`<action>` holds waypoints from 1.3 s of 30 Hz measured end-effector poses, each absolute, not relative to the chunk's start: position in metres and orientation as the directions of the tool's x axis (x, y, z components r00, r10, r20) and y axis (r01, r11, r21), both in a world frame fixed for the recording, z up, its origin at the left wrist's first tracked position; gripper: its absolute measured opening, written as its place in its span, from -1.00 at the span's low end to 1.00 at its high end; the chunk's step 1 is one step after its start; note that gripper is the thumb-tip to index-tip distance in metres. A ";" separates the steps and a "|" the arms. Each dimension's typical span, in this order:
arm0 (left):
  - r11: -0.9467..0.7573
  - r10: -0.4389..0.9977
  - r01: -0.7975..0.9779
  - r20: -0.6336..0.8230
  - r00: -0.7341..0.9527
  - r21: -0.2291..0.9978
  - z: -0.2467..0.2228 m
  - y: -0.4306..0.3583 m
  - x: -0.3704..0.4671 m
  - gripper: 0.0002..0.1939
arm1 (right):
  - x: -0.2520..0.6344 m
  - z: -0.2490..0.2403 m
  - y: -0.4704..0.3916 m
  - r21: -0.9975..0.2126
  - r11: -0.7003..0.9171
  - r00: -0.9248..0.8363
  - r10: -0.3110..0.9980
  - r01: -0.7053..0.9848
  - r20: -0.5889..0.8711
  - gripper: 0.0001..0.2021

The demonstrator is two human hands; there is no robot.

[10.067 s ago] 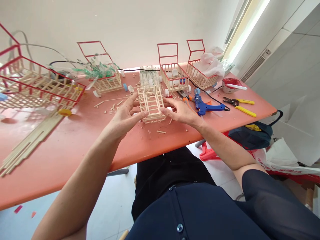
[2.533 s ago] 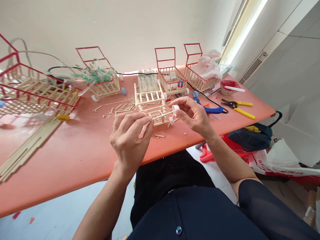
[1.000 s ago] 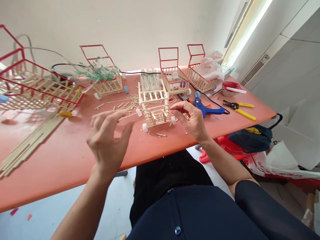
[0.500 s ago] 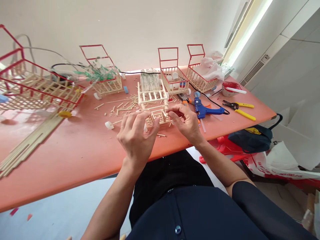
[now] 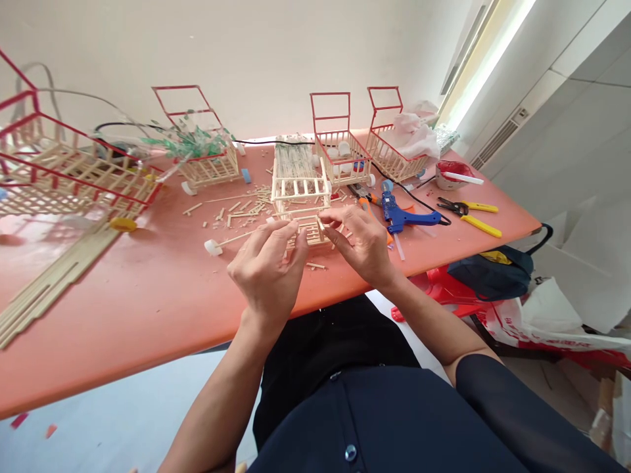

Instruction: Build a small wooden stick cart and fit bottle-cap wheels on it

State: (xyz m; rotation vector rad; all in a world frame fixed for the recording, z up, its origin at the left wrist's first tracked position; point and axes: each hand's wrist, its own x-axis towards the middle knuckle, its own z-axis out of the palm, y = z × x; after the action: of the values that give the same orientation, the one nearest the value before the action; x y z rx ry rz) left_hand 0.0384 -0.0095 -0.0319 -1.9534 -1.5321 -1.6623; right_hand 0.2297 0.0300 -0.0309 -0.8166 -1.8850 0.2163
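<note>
A small unpainted cart of wooden sticks point(image 5: 302, 197) stands near the front edge of the orange table point(image 5: 148, 295). My left hand point(image 5: 269, 269) grips its lower left side with fingertips on the slats. My right hand point(image 5: 362, 243) holds the lower right side, fingers curled over the frame. A stick with a white cap wheel point(image 5: 213, 247) lies on the table left of my hands. Short stick offcuts point(image 5: 236, 211) are scattered behind it.
A blue glue gun point(image 5: 407, 213) and yellow-handled pliers point(image 5: 470, 211) lie to the right, near a red paint bowl point(image 5: 451, 172). Several red-framed stick carts point(image 5: 340, 148) line the back; a large one point(image 5: 69, 174) is at far left. Long sticks point(image 5: 49, 282) lie front left.
My left hand came back from the left and closed on the cart's side. The stick with the white wheel now lies on the table. My right hand stayed on the cart.
</note>
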 end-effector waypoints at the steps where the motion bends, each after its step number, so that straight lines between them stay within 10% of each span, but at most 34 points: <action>1: -0.465 0.578 0.754 0.804 -0.138 0.464 -0.032 -0.010 0.038 -0.90 | 0.229 -0.031 0.030 -0.479 0.758 -0.244 0.616 0.442 0.750 -0.71; 22: -0.482 0.585 0.736 0.800 -0.133 0.475 -0.017 -0.024 0.025 -0.89 | 0.284 -0.008 0.023 -0.429 0.672 -0.226 0.660 0.604 0.716 -0.79; 30: -0.191 0.887 0.360 0.318 -0.336 0.913 -0.006 -0.001 -0.019 -0.58 | 0.371 -0.005 0.014 -0.011 0.223 -0.201 0.895 0.975 0.399 -0.56; 39: -0.119 0.980 0.216 0.150 -0.134 0.969 -0.024 0.025 -0.020 -0.52 | 0.373 -0.027 0.043 0.105 0.128 -0.155 0.939 0.986 0.308 -0.60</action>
State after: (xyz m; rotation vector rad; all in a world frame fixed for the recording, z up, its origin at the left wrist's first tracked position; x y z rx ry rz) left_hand -0.0198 0.0247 -0.0237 -2.2829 -2.3122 -2.1609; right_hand 0.3730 0.0432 -0.0266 -1.9243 -2.2282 -0.4256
